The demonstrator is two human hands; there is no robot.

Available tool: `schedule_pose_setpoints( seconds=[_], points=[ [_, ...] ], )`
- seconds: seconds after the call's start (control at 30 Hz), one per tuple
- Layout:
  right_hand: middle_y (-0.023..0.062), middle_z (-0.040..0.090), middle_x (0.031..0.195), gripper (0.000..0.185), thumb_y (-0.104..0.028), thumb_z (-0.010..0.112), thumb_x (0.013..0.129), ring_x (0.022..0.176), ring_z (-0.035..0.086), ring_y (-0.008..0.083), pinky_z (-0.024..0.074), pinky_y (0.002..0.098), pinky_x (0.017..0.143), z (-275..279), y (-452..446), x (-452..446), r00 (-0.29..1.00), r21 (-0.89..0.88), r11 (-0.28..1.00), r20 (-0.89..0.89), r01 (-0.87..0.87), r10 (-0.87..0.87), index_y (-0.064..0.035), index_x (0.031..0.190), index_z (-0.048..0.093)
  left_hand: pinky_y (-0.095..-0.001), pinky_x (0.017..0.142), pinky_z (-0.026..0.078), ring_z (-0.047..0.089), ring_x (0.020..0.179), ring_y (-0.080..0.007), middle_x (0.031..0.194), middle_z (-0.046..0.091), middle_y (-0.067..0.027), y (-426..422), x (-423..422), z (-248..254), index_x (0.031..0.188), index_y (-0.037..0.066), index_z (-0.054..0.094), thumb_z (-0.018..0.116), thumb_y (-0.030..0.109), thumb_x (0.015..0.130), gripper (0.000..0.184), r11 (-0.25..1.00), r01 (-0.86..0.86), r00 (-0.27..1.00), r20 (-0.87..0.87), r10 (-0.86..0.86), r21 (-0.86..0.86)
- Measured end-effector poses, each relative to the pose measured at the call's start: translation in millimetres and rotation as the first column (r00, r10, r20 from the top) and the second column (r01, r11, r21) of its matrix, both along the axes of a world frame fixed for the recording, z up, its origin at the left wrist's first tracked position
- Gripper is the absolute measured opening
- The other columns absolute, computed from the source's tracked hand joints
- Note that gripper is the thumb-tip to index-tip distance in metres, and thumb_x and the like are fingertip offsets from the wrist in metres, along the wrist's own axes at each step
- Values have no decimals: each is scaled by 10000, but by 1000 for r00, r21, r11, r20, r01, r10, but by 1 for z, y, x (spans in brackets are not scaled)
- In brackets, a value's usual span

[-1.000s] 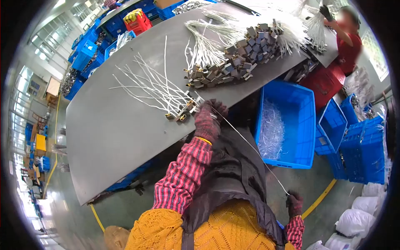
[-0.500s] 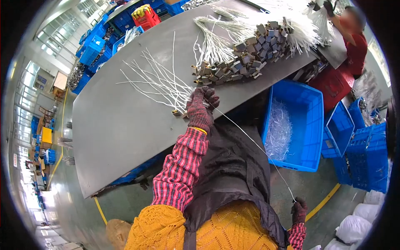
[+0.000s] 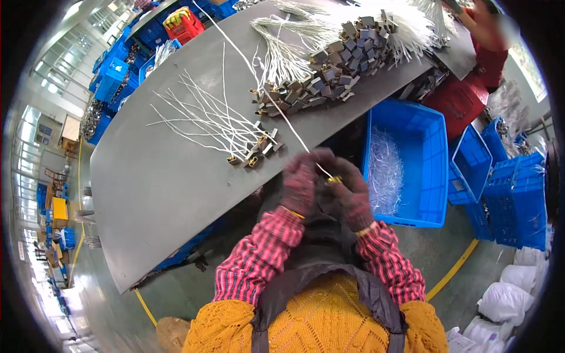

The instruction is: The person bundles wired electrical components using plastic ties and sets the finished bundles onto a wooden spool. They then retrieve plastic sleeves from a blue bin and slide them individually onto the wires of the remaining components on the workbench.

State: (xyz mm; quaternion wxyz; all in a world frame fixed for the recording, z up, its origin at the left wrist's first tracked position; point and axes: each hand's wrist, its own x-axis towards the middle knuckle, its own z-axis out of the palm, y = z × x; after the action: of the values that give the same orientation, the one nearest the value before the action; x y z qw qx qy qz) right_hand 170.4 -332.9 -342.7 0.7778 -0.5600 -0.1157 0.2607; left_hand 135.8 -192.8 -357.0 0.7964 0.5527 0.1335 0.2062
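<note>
Both gloved hands are close together in front of my body, just off the table's near edge. My left hand [image 3: 301, 181] is closed around a white cord [image 3: 294, 130], which stretches up and left across the grey table [image 3: 147, 194]. Fingers of my right hand [image 3: 353, 191] pinch the cord's near end, where a small brass-coloured piece [image 3: 334, 179] shows. Loose white cords [image 3: 200, 120] with small metal pieces [image 3: 253, 157] lie to the left. Behind them is a large heap of dark metal pieces [image 3: 329, 76] with bundled white cords [image 3: 282, 56].
A blue bin [image 3: 426, 170] holding clear plastic strands stands right of the table. Beyond it are a red container [image 3: 456, 106], more blue crates [image 3: 515, 200] and white sacks [image 3: 506, 303]. A co-worker in red [image 3: 489, 65] is at the far right of the table.
My right hand has come up from low on the right to beside my left hand. The cord that ran down between my hands now extends across the table. My left hand has moved off the loose pieces.
</note>
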Motion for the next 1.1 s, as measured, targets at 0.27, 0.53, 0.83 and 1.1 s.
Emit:
schedule_pose_setpoints(
  seconds=[0.27, 0.53, 0.83, 1.1],
  points=[
    [83, 622, 1093, 635, 17, 698, 816, 957, 629, 157, 543, 292, 791, -37, 77, 15, 976, -93, 995, 212, -35, 54, -95, 1387, 444, -338, 770, 565, 674, 823, -196, 923, 690, -105, 70, 0, -2, 1035, -4, 639, 487, 279, 1021, 321, 909, -217, 975, -43, 216, -356],
    [87, 612, 1108, 436, -170, 607, 904, 943, 618, 211, 549, 379, 740, -14, 151, 131, 264, -526, 757, 850, 387, 456, -85, 1321, 515, -368, 762, 501, 664, 788, -240, 800, 684, -151, 188, -12, 9, 938, 28, 676, 607, 322, 923, 303, 594, -239, 579, -378, 723, 768],
    [146, 614, 949, 199, -137, 520, 883, 844, 673, 306, 565, 430, 636, 13, 150, 208, 59, -602, 355, 559, 715, 827, -84, 1067, 574, -373, 613, 561, 656, 692, -228, 834, 656, -141, 175, -33, 11, 1007, 4, 598, 499, 348, 993, 357, 900, -287, 953, -194, 233, -328],
    [119, 610, 1099, 339, -146, 512, 876, 969, 656, 318, 557, 453, 744, 39, 126, 195, 74, -583, 426, 644, 692, 761, -161, 1208, 579, -396, 790, 570, 660, 900, -227, 988, 664, -105, 87, -11, 29, 1141, 24, 616, 545, 256, 984, 289, 934, -7, 1000, -2, 7, -358]
  ],
)
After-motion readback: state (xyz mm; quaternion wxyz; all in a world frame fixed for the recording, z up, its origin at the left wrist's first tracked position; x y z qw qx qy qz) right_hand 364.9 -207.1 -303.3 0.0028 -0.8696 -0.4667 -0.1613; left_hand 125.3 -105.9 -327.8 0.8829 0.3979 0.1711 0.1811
